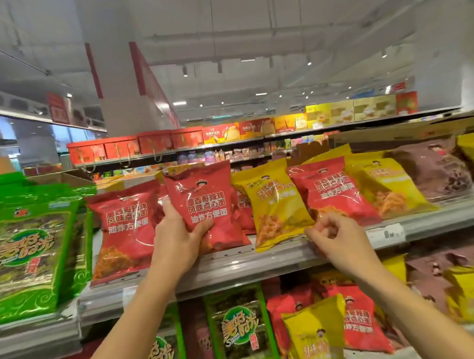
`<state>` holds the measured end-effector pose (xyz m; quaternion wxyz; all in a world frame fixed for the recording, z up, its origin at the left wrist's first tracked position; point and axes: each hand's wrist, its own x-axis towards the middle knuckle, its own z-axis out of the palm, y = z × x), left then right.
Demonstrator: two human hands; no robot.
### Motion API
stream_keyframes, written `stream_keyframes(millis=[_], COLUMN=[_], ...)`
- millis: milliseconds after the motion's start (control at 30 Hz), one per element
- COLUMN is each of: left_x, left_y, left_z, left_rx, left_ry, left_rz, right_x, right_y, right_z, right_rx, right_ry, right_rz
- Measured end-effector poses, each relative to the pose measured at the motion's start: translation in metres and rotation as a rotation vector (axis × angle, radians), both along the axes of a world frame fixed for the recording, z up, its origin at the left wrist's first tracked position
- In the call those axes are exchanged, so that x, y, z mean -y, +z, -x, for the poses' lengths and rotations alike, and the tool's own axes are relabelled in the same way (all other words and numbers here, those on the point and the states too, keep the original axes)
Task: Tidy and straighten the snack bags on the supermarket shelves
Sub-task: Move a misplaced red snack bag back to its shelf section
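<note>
Two bare arms up from the bottom edge, toward the top shelf (264, 258). Left hand (178, 236) wrapped round a red bag (204, 207), thumb on the front, other fingers behind, bag up off the shelf and leaning a bit. Right hand (335, 237) at the front edge of the shelf, fingers curled in, holding nothing for sure; maybe just touching the bottom corner of a yellow bag (274, 204), hard to tell.

Not far along yet, by the look of it. Near the left end of the shelf, another red bag (124, 229) flat and slanting, bottom over the front edge. Yellow bag also tipped, bottom corner over the edge. Next along, a third red bag (332, 192) lying crooked on more yellow ones. Brown bags (437, 171) toward the right end, slumped back. Nothing in a neat row. Lower shelf the same: red, yellow and brown bags in a jumble, green bags (238, 330) among them. Lots left to do: red with red, yellow with yellow, all standing straight, fronts out.

Red bag in the left hand: shiny, puffy, crinkly, big white words on the front, a small cartoon face near the top, a clear window low down with orange bits inside. Top seam flat and a little bent. Soft and light, probably, easy to crush with a hard squeeze.

Off to the left, a stack of big green packs (24, 250) on a shelf of its own, fairly tidy.
</note>
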<state>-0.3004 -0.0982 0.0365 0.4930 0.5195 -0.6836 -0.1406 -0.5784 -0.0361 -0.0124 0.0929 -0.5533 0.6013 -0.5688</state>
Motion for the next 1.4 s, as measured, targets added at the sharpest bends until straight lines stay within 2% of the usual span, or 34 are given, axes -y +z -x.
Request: stream_keyframes(millis=[67,167,233,300,400,533,667,767,867,967,1100,1267,1400], left_x=[-0.011,-0.029,-0.037,-0.043,-0.048,-0.042,-0.029,-0.019,-0.011,-0.008,-0.006,-0.003,-0.002], left_y=[-0.003,-0.012,-0.016,-0.020,-0.023,-0.026,-0.018,-0.006,0.003,0.010,0.009,0.007,0.012], left_z=[0.006,0.020,0.036,0.060,0.097,0.134,0.152,0.155,0.150,0.144,0.144,0.156,0.182], left_rx=[0.108,0.237,0.234,0.203,0.127,0.025,-0.011,-0.039,-0.063,-0.137,-0.244,-0.448,-0.473], left_ry=[0.150,0.325,0.288,0.142,-0.055,-0.095,0.029,0.019,-0.018,-0.123,-0.178,-0.113,-0.193], left_rz=[0.111,0.413,0.594,0.645,0.557,0.341,0.112,-0.020,-0.124,-0.264,-0.259,-0.106,-0.056], right_x=[-0.003,-0.008,-0.012,-0.014,-0.012,0.004,0.023,0.041,0.058,0.067,0.064,0.042,0.020], right_y=[0.000,-0.004,-0.003,0.003,0.018,0.036,0.046,0.051,0.058,0.058,0.049,0.056,0.071], right_z=[-0.001,0.006,0.017,0.032,0.055,0.084,0.104,0.112,0.113,0.112,0.112,0.120,0.142], right_rx=[0.004,0.036,0.042,0.054,0.006,-0.160,-0.240,-0.306,-0.356,-0.296,-0.174,-0.019,0.141], right_ry=[0.011,-0.007,-0.056,-0.112,-0.213,-0.250,-0.109,0.039,0.141,0.190,0.218,0.199,0.178], right_rz=[0.006,0.034,0.070,0.120,0.192,0.143,-0.100,-0.270,-0.319,-0.299,-0.175,0.015,0.152])
